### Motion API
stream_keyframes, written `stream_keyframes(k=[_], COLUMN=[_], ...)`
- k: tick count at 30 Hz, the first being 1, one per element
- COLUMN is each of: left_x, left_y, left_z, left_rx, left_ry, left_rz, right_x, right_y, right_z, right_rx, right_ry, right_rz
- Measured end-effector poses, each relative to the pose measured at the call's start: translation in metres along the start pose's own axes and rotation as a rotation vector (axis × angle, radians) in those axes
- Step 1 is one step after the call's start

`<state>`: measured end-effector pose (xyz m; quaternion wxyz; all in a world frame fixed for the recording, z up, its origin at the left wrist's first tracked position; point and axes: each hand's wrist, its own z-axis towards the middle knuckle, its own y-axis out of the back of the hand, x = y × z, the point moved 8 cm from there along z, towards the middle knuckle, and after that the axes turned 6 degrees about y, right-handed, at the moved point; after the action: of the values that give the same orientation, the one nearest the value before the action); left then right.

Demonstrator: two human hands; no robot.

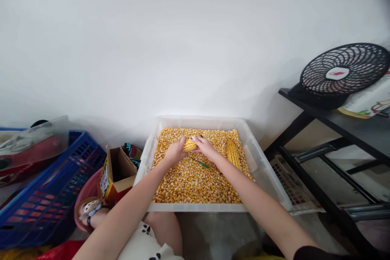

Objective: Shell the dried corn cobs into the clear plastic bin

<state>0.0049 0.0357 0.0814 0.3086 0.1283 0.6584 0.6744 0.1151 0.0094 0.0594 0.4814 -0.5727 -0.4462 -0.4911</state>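
Between my two hands is a yellow corn cob [190, 145], held low over a bin of loose kernels. My left hand [176, 151] wraps around its left end, and my right hand [206, 148] grips the right end. Loose corn kernels [191, 187] fill much of the white plastic bin [198, 208]. A second corn cob [232, 154] lies on the kernels just right of my right hand. Below the hands, a thin tool with a green handle [204, 165] rests on the kernels.
At left stand a blue plastic basket [45, 211], an open cardboard box [122, 166] and a pink tub [87, 183]. On the right, a black fan [344, 69] sits on a dark metal-framed table [323, 118]. A white wall [183, 40] rises behind the bin.
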Motion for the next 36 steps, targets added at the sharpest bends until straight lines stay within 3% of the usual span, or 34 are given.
stream_keyframes(k=[12,19,26,31,36], left_x=[0.001,0.003,0.003,0.004,0.003], left_y=[-0.008,0.002,-0.005,-0.008,-0.009], left_z=[0.000,0.002,0.002,0.003,0.003], left_rx=[0.086,0.016,0.022,0.020,0.025], left_ry=[-0.006,0.019,0.033,0.037,0.044], left_rz=[-0.087,-0.206,-0.293,-0.343,-0.419], right_x=[0.001,0.006,0.009,0.002,0.002], right_y=[-0.003,0.003,0.000,0.001,-0.004], right_z=[-0.001,0.000,0.001,0.002,0.000], right_rx=[0.146,0.090,0.088,0.010,0.046], right_ry=[-0.029,-0.026,0.045,0.033,0.027], right_rz=[-0.010,0.019,-0.076,-0.103,-0.112])
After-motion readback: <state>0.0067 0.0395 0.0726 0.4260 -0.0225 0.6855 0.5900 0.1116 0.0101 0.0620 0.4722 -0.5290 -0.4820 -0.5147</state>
